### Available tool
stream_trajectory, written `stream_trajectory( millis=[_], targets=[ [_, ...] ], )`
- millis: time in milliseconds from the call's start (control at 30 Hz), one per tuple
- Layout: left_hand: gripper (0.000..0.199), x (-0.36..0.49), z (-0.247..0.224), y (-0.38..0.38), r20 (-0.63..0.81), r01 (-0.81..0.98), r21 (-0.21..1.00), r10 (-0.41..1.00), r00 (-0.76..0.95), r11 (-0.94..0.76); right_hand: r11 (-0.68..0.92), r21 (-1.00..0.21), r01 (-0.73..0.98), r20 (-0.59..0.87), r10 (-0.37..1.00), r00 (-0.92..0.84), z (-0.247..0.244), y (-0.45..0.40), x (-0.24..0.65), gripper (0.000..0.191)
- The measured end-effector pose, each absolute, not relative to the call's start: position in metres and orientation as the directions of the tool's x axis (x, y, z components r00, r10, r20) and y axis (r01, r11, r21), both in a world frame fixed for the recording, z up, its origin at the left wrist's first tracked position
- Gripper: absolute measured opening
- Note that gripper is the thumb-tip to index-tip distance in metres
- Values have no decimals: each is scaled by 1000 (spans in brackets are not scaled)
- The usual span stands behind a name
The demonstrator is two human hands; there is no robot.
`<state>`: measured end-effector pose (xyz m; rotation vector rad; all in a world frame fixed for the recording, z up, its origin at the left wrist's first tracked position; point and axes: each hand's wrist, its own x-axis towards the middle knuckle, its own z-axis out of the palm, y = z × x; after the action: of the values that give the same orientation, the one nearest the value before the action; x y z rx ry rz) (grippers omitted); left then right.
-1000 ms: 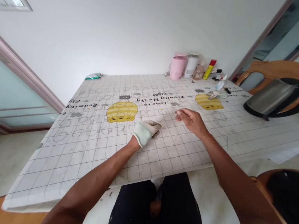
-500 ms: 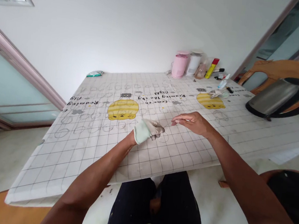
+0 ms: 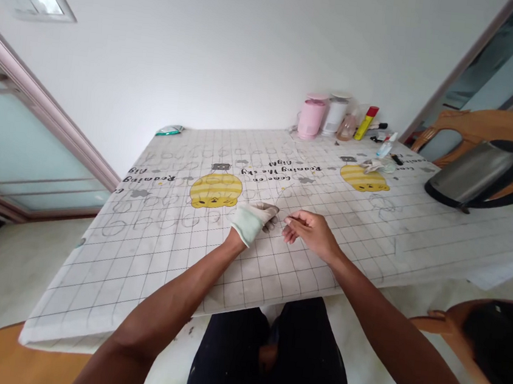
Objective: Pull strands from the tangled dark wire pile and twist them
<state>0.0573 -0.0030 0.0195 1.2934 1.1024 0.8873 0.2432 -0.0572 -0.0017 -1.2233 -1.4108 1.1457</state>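
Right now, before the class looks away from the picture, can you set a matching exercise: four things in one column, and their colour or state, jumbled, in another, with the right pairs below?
Things:
1. left hand
2. right hand
3. kettle
4. spray can

Colour or state:
A. steel grey and black
B. gloved
C. yellow and red
D. bare

Right pairs: 1-B, 2-D, 3-A, 4-C

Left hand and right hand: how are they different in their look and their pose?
The left hand wears a whitish glove with a pale green cuff, while the right hand is bare. The left hand's fingers point towards the person's right, while the right hand's fingers point towards the left. Both have bent fingers and are over the checked tablecloth; whether either pinches something small cannot be told.
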Motion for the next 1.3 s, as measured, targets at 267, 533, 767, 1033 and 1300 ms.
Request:
stream_trajectory(
  millis=[267,533,767,1033,1300],
  targets=[
    [15,58,18,-2,-179,121,982,928,328,147,103,-989,110,120,980,157,-4,-51,233,29],
    [32,52,20,-7,-82,276,961,974,211,22,57,-955,290,139,952,272,-5,-47,245,20],
    [35,84,-1,-64,209,457,462,595,776,-760,-26,-906,422,88,965,248,-10,-41,246,12],
    [47,89,-2,-72,53,507,329,552,832,-797,-107,-831,545,7,979,203,-15,-17,234,8],
    [41,89,2,-69,-23,481,370,510,860,-795,-100,-696,711,37,984,174,-18,13,234,13]
  ],
)
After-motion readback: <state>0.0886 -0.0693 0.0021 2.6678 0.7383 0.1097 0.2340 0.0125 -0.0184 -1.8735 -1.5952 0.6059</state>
